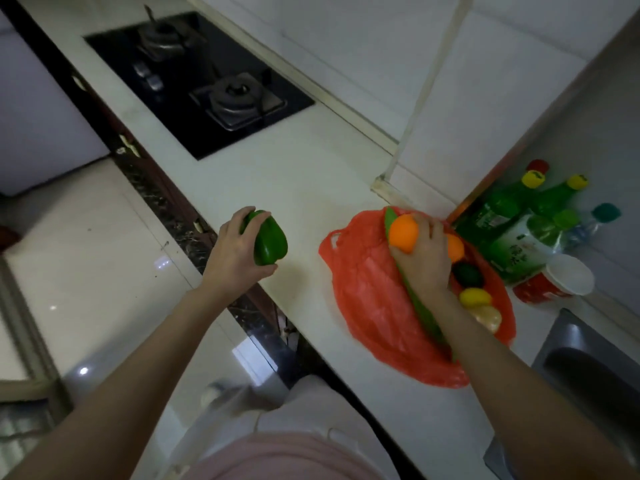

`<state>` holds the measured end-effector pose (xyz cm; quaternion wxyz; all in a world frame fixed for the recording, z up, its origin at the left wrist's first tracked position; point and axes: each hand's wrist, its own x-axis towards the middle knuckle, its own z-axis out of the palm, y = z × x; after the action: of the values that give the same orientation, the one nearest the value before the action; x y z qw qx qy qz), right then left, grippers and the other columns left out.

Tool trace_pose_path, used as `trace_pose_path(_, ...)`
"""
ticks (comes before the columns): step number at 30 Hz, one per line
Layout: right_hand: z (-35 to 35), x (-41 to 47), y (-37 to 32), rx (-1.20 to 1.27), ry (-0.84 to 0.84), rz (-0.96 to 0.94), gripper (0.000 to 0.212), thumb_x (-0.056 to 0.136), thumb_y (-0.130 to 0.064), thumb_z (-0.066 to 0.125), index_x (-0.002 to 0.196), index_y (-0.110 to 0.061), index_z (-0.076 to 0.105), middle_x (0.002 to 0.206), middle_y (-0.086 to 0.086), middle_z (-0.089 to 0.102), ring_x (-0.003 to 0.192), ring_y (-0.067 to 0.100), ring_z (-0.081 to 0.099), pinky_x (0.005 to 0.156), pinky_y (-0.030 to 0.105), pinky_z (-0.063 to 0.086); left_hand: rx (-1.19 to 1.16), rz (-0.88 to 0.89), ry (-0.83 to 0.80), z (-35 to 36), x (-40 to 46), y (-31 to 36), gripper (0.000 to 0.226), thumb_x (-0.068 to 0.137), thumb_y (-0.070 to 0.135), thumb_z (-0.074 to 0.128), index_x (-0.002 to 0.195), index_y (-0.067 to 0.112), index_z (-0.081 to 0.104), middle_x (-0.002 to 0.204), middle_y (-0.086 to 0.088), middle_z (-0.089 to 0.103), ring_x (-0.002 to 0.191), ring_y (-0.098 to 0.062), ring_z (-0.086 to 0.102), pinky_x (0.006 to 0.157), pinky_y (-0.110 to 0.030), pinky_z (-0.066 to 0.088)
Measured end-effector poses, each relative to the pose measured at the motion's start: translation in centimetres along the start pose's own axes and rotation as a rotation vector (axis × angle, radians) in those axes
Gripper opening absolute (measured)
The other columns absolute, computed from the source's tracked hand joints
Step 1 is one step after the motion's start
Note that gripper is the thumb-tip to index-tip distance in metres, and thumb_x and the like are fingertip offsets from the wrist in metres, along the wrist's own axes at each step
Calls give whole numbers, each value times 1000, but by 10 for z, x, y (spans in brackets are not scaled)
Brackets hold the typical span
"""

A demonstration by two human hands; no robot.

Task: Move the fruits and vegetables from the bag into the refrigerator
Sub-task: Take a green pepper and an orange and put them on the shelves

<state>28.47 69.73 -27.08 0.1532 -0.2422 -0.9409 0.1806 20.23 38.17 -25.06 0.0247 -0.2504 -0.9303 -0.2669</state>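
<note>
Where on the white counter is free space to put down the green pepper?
The white counter is bare between the black gas stove and the red plastic bag, just beyond the left hand holding the green bell pepper. Right of the bag it is crowded: green bottles, a red cup.

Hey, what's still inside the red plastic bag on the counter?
In the red bag: an orange in the right hand, a second orange, a dark green fruit, a yellow one, a pale one. Anything beneath the hand and forearm is hidden.
</note>
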Motion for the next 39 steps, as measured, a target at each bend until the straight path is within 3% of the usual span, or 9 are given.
trace_pose_path(5,19,16,-112,91,-50,-209,71,70,-31,75,133,-19,43,133,11,44,116,34,47,86,43,46,2,-105,91,-61,-7,-62,90,60,26,86,137,19,38,143,-10,32,124,-37,38,100,-50,41)
trace_pose_path(18,60,35,-478,464,-116,-643,75,75,-43,74,137,-29,35,139,0,36,116,24,50,85,39,50,123,-288,399,-287,-11,-243,90,60,28,85,137,20,39,139,-10,35,120,-33,42,98,-44,41)
trace_pose_path(27,84,71,-646,475,-116,-945,73,75,-44,72,136,-30,34,136,-3,38,116,22,49,86,35,47,258,-382,584,-410,8,-336,91,60,30,85,138,18,38,140,-9,34,119,-34,42,101,-46,40)
trace_pose_path(39,155,214,-841,562,-133,-1075,71,75,-42,72,135,-31,35,137,-6,38,116,21,49,84,35,47,481,-391,630,-518,143,-460,92,61,29,83,139,16,36,142,-11,32,117,-36,43,100,-45,40)
